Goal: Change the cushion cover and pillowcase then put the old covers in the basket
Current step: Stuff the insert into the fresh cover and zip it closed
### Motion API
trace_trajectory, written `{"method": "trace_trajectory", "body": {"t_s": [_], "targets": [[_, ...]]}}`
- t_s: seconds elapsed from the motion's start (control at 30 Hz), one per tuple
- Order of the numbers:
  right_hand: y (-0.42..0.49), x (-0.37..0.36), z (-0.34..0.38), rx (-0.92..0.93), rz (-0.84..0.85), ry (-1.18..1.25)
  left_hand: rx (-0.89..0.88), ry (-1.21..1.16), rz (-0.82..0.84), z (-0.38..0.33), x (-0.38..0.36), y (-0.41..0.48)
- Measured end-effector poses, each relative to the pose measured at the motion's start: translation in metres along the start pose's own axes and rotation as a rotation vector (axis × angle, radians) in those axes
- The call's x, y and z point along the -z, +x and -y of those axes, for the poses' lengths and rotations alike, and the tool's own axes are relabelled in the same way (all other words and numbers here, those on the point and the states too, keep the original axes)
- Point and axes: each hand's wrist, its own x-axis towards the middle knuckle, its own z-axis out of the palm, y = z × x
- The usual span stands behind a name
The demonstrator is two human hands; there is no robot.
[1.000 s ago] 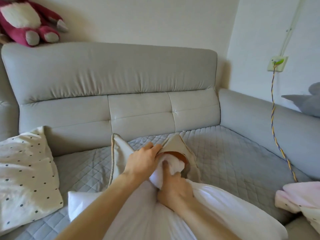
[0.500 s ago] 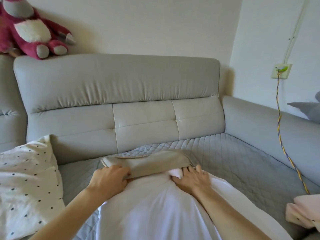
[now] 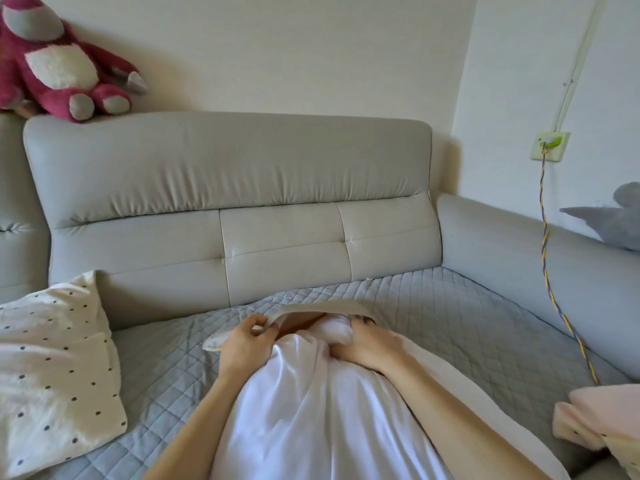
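A white pillow (image 3: 311, 410) lies lengthwise in front of me on the quilted grey sofa seat (image 3: 450, 323). Its far end sits at the mouth of a beige cover (image 3: 332, 308). My left hand (image 3: 244, 344) pinches the near edge of the beige cover's opening and lifts it. My right hand (image 3: 367, 344) grips the white pillow's far corner at that opening. The inside of the cover shows orange-brown.
A cream pillow with dark dots (image 3: 55, 368) leans at the left. A pink and cream cloth (image 3: 602, 420) lies at the right edge. A pink plush bear (image 3: 59, 60) sits on the sofa back, a grey plush (image 3: 613, 223) on the right arm. A braided cable (image 3: 550, 271) hangs from a wall socket.
The beige cover was first held up open, then lay flat on the pillow's end. Now my left hand lifts its edge again and my right hand bunches the pillow corner at the opening.
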Motion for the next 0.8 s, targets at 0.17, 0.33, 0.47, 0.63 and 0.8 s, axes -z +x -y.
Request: {"method": "trace_trajectory", "body": {"t_s": [0.17,0.33,0.47,0.63,0.8], "targets": [[-0.115,0.005,0.054,0.393,-0.219,0.271,0.006,-0.004,-0.042,-0.001,0.002,-0.012],[-0.138,-0.057,0.089,0.35,-0.025,0.031,0.032,-0.089,-0.016,-0.001,0.014,-0.017],[-0.111,-0.056,0.08,0.302,-0.053,-0.122,-0.029,0.005,-0.016,0.011,0.034,-0.021],[-0.087,-0.012,0.065,0.352,-0.378,-0.134,-0.213,0.528,-0.188,0.045,0.067,-0.016],[-0.064,-0.022,0.053,0.371,-0.627,-0.094,-0.211,0.465,-0.147,0.053,0.049,-0.022]]}}
